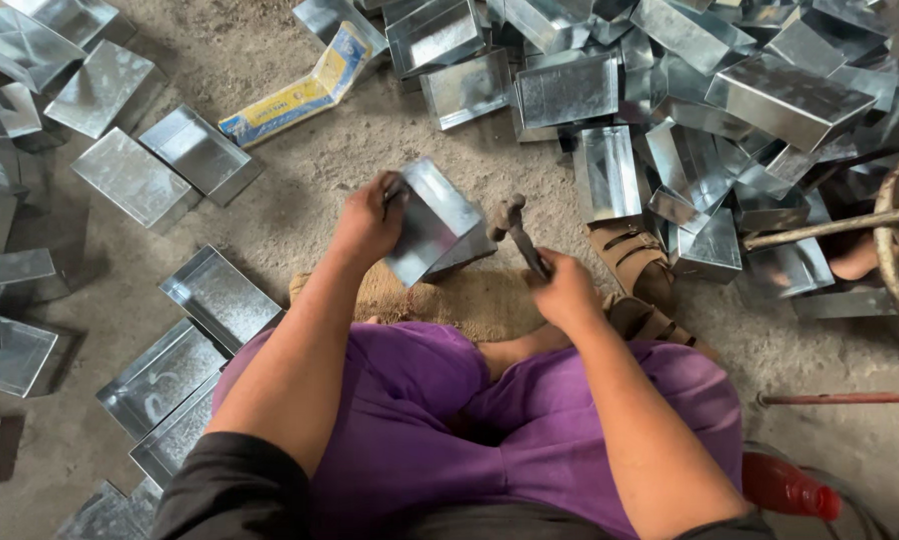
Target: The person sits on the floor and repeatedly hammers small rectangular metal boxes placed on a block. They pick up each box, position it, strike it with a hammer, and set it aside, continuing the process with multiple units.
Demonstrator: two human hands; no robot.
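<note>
Purple lap [490, 400]; left hand [368, 222] grips metal box [435, 220] beside hammer [518, 232].

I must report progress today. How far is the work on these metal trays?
Finished-looking trays lie spread singly on the floor at the left. In hand: the left hand holds one metal tray on its side, and the right hand has a grip on a hammer beside it. A big jumbled heap of trays at the upper right seems to remain.
</note>
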